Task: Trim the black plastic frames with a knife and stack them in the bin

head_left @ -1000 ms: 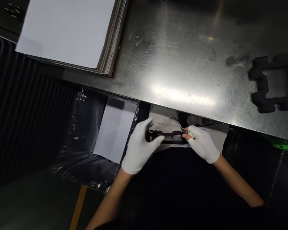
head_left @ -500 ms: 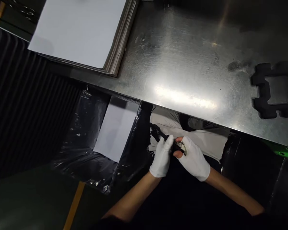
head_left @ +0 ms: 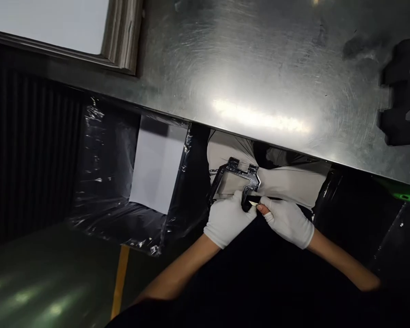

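Note:
My left hand (head_left: 227, 218) in a white glove grips the near edge of a thin black plastic frame (head_left: 234, 177), which stands tilted up in front of my pale shirt, below the table's edge. Close beside it on the right, my right hand (head_left: 287, 219), also gloved with a bare fingertip showing, pinches a small blade-like tool (head_left: 253, 202) held against the frame's lower right corner. Both hands are closed and almost touch each other.
A scratched steel table (head_left: 259, 77) fills the top of the view. A stack of white sheets (head_left: 119, 41) lies at its far left, a black foam frame (head_left: 401, 91) at its right edge. A bin lined with black plastic (head_left: 109, 182) holding a white sheet (head_left: 155, 164) sits below left.
The black frame has been turned from edge-on to standing open-faced. My left hand shifted to its near edge. The view has moved down and right along the table.

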`<state>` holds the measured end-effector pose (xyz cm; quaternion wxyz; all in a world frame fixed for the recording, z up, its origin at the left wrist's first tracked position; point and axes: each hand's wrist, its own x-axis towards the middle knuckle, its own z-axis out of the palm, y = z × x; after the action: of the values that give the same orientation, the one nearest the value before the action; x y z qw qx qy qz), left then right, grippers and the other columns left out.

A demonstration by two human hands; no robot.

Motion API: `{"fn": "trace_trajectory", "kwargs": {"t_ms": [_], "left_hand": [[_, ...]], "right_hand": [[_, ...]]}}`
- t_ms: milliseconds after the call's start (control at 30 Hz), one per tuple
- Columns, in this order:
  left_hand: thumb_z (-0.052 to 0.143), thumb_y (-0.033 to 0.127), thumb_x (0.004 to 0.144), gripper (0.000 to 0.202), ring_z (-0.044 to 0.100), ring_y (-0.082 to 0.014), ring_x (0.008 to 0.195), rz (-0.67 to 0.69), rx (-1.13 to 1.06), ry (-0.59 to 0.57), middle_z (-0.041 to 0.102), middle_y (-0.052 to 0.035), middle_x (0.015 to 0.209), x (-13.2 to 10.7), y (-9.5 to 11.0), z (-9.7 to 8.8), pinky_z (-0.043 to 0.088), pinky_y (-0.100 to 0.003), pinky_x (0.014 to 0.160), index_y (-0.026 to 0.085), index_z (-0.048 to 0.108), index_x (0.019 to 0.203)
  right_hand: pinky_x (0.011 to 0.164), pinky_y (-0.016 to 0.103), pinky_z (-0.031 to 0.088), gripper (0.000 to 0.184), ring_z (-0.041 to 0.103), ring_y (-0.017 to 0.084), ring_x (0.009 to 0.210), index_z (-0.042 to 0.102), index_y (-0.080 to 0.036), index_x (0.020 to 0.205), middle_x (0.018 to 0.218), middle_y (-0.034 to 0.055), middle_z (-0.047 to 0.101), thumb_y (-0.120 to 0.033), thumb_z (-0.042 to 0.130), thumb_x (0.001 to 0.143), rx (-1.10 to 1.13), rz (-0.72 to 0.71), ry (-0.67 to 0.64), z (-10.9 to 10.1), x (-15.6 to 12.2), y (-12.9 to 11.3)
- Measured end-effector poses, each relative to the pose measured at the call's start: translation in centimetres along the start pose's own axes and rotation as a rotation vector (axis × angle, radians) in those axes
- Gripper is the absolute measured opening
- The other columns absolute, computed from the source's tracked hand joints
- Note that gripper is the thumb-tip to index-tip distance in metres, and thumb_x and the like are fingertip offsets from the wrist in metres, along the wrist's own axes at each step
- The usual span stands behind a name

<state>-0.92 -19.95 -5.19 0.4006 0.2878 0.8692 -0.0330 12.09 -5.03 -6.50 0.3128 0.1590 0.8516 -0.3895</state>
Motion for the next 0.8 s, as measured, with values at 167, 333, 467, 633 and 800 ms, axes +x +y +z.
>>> {"fn": "trace_trajectory", "kwargs": {"t_ms": [167, 333, 467, 633, 800], "left_hand": [[0.054, 0.059, 0.100, 0.043, 0.081, -0.0339, 0.083, 0.015, 0.026, 0.021, 0.081, -0.0098, 0.086, 0.1, 0.2, 0.1, 0.056, -0.042, 0.077, 0.018, 0.069, 0.108], [0.053, 0.059, 0.100, 0.046, 0.080, -0.0338, 0.080, 0.043, 0.029, 0.055, 0.080, -0.0106, 0.083, 0.3, 0.0, 0.3, 0.054, -0.042, 0.075, 0.018, 0.071, 0.107], [0.054, 0.061, 0.099, 0.047, 0.080, -0.0341, 0.077, 0.056, 0.033, 0.080, 0.079, -0.0107, 0.079, 0.3, -0.1, 0.6, 0.053, -0.041, 0.073, 0.017, 0.071, 0.104], [0.053, 0.063, 0.099, 0.048, 0.079, -0.0339, 0.074, 0.043, 0.037, 0.096, 0.077, -0.0113, 0.075, 0.5, -0.1, 0.8, 0.051, -0.040, 0.071, 0.018, 0.070, 0.095], [0.053, 0.065, 0.098, 0.050, 0.079, -0.0325, 0.072, 0.054, 0.017, 0.136, 0.076, -0.0104, 0.072, 0.7, -0.2, 1.4, 0.050, -0.039, 0.070, 0.018, 0.069, 0.090]], "right_hand": [[0.065, 0.033, 0.032, 0.043, 0.072, 0.020, 0.076, 0.070, -0.023, 0.122, 0.088, 0.0027, 0.078, -0.046, 0.033, 0.119, -0.083, 0.030, -0.015, 0.1, 0.6, -0.8], [0.068, 0.034, 0.036, 0.043, 0.077, 0.022, 0.085, 0.072, -0.023, 0.127, 0.097, 0.0046, 0.081, -0.043, 0.035, 0.120, -0.135, 0.075, -0.046, -0.1, 1.2, -1.1], [0.070, 0.034, 0.038, 0.043, 0.078, 0.022, 0.089, 0.071, -0.023, 0.132, 0.101, 0.0045, 0.081, -0.043, 0.035, 0.120, -0.128, 0.089, -0.082, -0.5, 1.1, -1.6], [0.068, 0.034, 0.036, 0.044, 0.078, 0.023, 0.086, 0.072, -0.022, 0.130, 0.097, 0.0042, 0.081, -0.044, 0.035, 0.121, -0.122, 0.166, -0.119, -1.2, 0.9, -2.6], [0.066, 0.032, 0.036, 0.045, 0.078, 0.022, 0.085, 0.072, -0.023, 0.129, 0.096, 0.0034, 0.081, -0.047, 0.034, 0.121, -0.082, 0.217, -0.097, -0.8, 0.8, -2.8]]}}
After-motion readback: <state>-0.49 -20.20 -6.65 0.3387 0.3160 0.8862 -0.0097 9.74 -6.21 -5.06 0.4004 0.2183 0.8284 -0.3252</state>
